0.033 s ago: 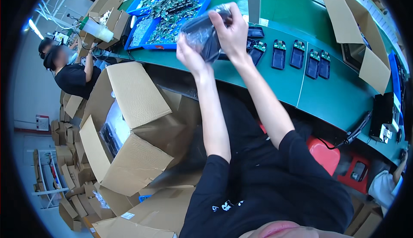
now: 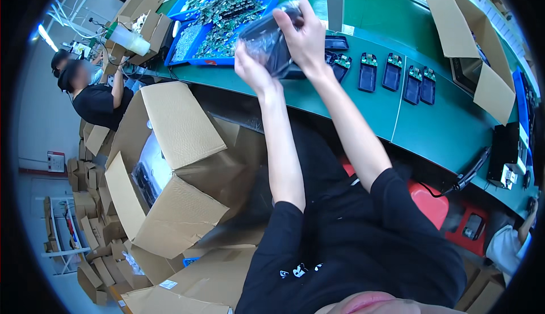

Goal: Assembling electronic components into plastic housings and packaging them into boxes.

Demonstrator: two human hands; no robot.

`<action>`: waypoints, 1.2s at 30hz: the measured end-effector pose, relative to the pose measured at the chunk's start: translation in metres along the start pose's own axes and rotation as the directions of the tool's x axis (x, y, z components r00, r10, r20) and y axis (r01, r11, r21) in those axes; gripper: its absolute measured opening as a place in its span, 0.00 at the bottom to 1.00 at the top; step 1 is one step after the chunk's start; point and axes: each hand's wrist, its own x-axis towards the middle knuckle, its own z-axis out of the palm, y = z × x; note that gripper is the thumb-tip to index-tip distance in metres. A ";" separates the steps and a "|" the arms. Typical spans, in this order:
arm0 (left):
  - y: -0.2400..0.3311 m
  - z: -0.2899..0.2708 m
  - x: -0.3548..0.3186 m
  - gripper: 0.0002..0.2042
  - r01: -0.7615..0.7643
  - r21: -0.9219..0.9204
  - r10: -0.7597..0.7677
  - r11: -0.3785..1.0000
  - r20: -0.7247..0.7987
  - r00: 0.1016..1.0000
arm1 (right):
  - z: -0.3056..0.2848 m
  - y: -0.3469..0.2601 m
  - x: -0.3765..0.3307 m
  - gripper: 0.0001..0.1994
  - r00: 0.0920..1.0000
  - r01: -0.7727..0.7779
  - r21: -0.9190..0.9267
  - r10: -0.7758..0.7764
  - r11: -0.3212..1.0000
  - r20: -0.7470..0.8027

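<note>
Hands raised over green bench; left hand and right hand both grip clear bag around dark unit; five units already laid out right; open carton near left.

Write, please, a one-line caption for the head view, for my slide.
Left hand and right hand hold a clear plastic bag over a green workbench, beside open cardboard boxes.

Bag contents unclear; co-worker cut off at edge.
</note>
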 end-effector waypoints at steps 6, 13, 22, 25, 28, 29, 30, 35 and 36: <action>-0.043 0.028 0.064 0.17 0.015 -0.178 -0.021 0.984 -0.029 0.999 | 0.023 0.027 0.063 0.26 0.912 0.406 -0.479 -0.382 0.778 0.153; -0.072 0.014 0.094 0.15 -0.074 -0.043 0.073 0.996 -0.025 0.997 | 0.037 0.071 0.072 0.20 0.917 0.396 -0.475 -0.366 0.786 0.158; -0.094 -0.005 0.096 0.14 -0.215 0.122 0.221 0.969 -0.042 0.974 | 0.050 0.089 0.070 0.15 0.984 0.174 -0.188 -0.180 0.967 -0.017; -0.095 -0.004 0.098 0.14 -0.310 0.211 0.322 0.927 -0.027 0.946 | 0.055 0.092 0.073 0.15 0.983 0.168 -0.161 -0.177 0.973 -0.043; -0.089 0.010 0.084 0.18 -0.577 0.403 0.626 0.710 0.014 0.780 | 0.048 0.101 0.078 0.15 0.981 0.161 -0.157 -0.176 0.974 -0.083; -0.086 0.010 0.081 0.18 -0.577 0.402 0.625 0.711 0.013 0.780 | 0.046 0.102 0.078 0.15 0.980 0.153 -0.148 -0.169 0.977 -0.101; -0.082 0.008 0.078 0.22 -0.639 0.468 0.672 0.611 0.121 0.731 | 0.044 0.103 0.078 0.15 0.979 0.146 -0.139 -0.163 0.979 -0.121; -0.067 0.000 0.073 0.40 -0.795 0.552 0.645 0.252 0.517 0.563 | 0.044 0.096 0.081 0.15 0.992 0.028 -0.193 -0.050 0.981 -0.115; -0.064 0.000 0.074 0.43 -0.818 0.542 0.597 0.193 0.596 0.536 | 0.044 0.095 0.084 0.15 0.997 -0.018 -0.066 0.012 0.998 -0.082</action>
